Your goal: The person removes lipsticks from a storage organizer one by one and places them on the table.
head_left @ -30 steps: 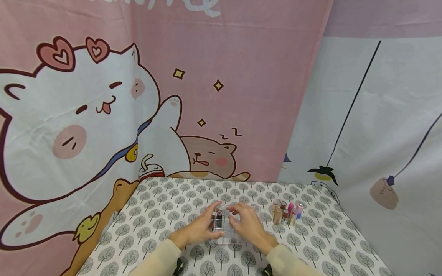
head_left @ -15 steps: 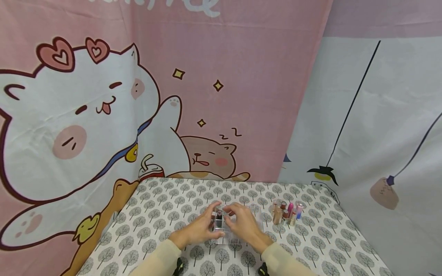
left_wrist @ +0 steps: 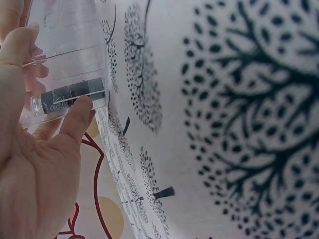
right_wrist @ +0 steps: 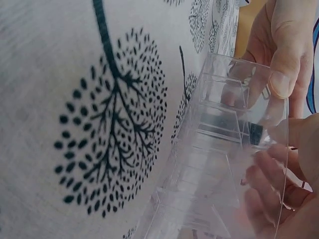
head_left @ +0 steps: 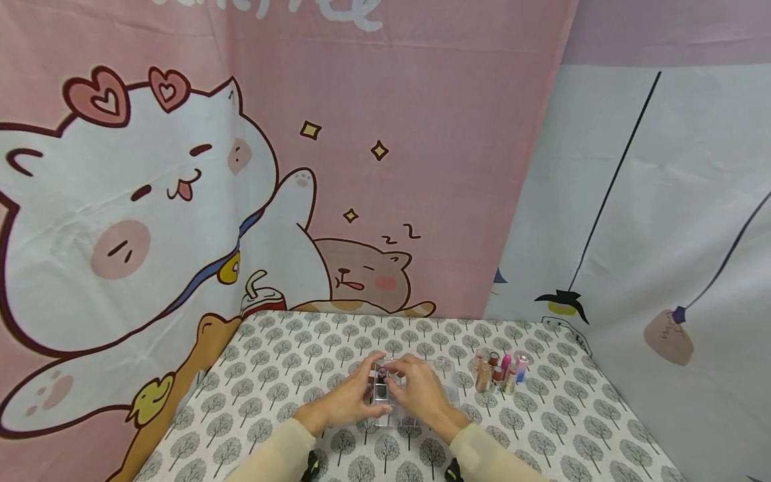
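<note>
A clear plastic divided organizer (head_left: 399, 420) stands on the patterned cloth in the head view. A dark lipstick tube (head_left: 382, 391) stands upright in its left compartment; the left wrist view shows the black tube (left_wrist: 65, 95) with its clear end through the wall. My left hand (head_left: 343, 400) grips the organizer's left side, thumb at the front and fingers toward the back. Over the organizer, my right hand (head_left: 424, 396) has its fingers bent loosely, tips close to the tube's top. In the right wrist view, these fingers (right_wrist: 271, 177) show beside the clear panel.
To the right of the organizer, several lipsticks (head_left: 484, 377) stand in a cluster, among them a bright pink one (head_left: 506, 364). The table (head_left: 301, 348) wears a tree-print cloth. Behind it hangs a pink cartoon curtain (head_left: 452, 167).
My right hand has moved left across the organizer, bringing its fingertips to the dark lipstick tube. My left hand and the organizer have stayed in place.
</note>
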Tool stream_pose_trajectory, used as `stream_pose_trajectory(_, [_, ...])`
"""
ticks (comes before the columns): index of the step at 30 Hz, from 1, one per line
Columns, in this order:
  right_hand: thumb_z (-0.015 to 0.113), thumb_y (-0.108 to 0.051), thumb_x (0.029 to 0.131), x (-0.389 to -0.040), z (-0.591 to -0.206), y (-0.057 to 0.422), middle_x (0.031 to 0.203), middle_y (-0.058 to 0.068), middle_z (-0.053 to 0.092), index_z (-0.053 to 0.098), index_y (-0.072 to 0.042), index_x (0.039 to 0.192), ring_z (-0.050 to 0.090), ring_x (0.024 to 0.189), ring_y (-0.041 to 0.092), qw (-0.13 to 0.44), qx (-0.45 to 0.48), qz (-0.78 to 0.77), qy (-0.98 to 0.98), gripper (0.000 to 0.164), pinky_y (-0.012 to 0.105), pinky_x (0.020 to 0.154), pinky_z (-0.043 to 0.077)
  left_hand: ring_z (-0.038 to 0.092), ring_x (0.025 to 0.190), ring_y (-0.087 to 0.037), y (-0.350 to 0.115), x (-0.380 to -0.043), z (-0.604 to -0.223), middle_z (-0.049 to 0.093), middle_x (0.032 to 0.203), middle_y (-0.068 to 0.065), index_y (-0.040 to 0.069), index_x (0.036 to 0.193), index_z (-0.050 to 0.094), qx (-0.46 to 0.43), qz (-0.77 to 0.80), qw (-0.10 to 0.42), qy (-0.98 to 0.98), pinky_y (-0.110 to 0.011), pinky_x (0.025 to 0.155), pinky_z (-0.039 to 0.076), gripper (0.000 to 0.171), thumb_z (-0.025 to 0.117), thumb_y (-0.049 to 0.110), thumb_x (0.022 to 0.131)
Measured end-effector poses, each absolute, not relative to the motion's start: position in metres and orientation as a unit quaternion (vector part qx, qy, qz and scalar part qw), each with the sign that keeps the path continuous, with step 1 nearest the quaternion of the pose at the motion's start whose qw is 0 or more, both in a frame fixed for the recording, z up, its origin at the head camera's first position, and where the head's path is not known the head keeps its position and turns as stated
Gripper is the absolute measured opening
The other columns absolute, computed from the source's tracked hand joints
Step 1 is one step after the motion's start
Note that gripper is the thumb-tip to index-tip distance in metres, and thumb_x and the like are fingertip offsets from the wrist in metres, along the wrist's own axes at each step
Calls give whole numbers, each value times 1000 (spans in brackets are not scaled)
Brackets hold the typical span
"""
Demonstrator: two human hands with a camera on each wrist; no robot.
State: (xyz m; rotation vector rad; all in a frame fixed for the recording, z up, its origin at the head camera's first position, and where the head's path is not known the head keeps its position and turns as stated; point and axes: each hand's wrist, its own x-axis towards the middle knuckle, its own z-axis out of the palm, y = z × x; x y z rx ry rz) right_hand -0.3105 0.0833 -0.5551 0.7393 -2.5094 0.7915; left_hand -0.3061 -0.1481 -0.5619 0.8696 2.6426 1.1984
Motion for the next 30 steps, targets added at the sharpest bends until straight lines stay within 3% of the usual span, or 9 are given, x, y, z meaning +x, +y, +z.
stream_pose_trajectory(5, [94, -15, 98, -312, -556, 81, 112, 6, 86, 88, -11, 122, 84, 97, 23, 206, 259, 284, -900, 26, 26, 79, 72, 70, 103, -10, -148, -307, -562, 69, 141, -16, 35, 185, 15, 289, 395, 56, 870, -25, 91, 63, 113, 91, 49, 102])
stream_pose_trajectory(15, [96, -20, 97, -311, -556, 75, 111, 4, 91, 87, -15, 118, 88, 99, 21, 202, 248, 301, -898, 23, 36, 88, 76, 78, 127, -26, -148, -304, -563, 62, 163, -17, 35, 185, 14, 287, 404, 56, 867, -32, 110, 68, 115, 91, 49, 102])
stream_pose_trajectory(22, [96, -20, 97, -313, -557, 73, 109, 3, 91, 87, -14, 118, 87, 97, 21, 211, 252, 299, -896, 24, 33, 83, 75, 76, 115, -19, -148, -308, -563, 67, 150, -10, 34, 184, 15, 295, 409, 60, 861, -30, 98, 69, 113, 91, 45, 103])
stream_pose_trajectory(30, [97, -17, 96, -313, -558, 72, 112, 5, 91, 86, -13, 126, 88, 95, 21, 208, 256, 298, -896, 32, 24, 78, 72, 72, 108, -15, -148, -308, -562, 65, 148, -7, 33, 184, 16, 296, 407, 59, 862, -27, 92, 66, 112, 92, 44, 102])
